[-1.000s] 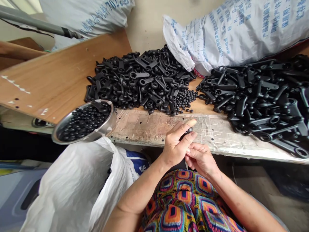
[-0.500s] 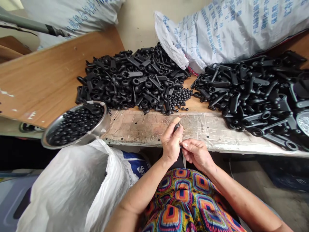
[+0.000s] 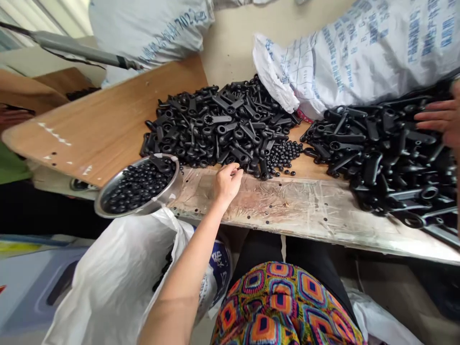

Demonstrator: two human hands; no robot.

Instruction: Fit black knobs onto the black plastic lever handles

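Note:
My left hand (image 3: 228, 182) is at the front edge of a heap of black plastic arms with ringed ends (image 3: 215, 124). Its thumb and fingers are pressed together; whatever they pinch is hidden. At the right edge of the view, partly cut off, my right hand (image 3: 443, 117) hovers over or touches a second heap of black plastic arms (image 3: 377, 143), its fingers apart. Small black balls (image 3: 285, 154) lie beside the left heap. More of them fill a metal bowl (image 3: 176, 184), with one black arm lying on top.
An open white sack (image 3: 97, 287) stands below the bowl. Printed white sacks lie behind the heaps (image 3: 345, 57) and at the back left (image 3: 154, 28). A wooden board (image 3: 108, 115) slopes at left. Part of another person in green (image 3: 14, 160) shows at the far left.
My hands were together over the bench edge around a small black piece. Now they are apart, the left forward at the heap, the right far out to the right. The view has shifted.

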